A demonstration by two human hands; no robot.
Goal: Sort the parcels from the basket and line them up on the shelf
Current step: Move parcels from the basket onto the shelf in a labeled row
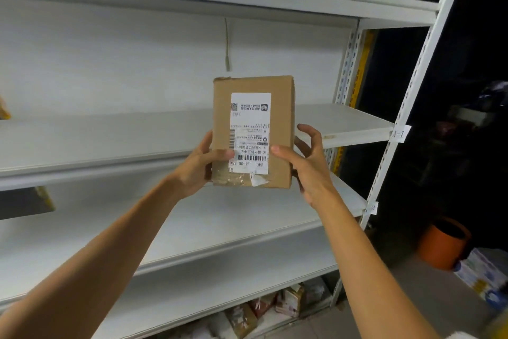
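Observation:
A brown cardboard parcel (pixel 277 130) with a white shipping label stands upright in the air in front of the white shelf (pixel 110 135) marked A-1. My left hand (pixel 196 167) grips its lower left edge, thumb across the label. My right hand (pixel 305 162) holds its lower right side, thumb on the front and fingers partly spread behind. The parcel's bottom edge hangs below the shelf board's front lip. The basket is out of view.
A brown parcel corner (pixel 4 110) shows at the far left of the same shelf, and a dark parcel (pixel 26 202) lies on the shelf below. Several parcels (pixel 275 305) lie under the bottom shelf. An orange bin (pixel 442 242) stands on the floor at the right.

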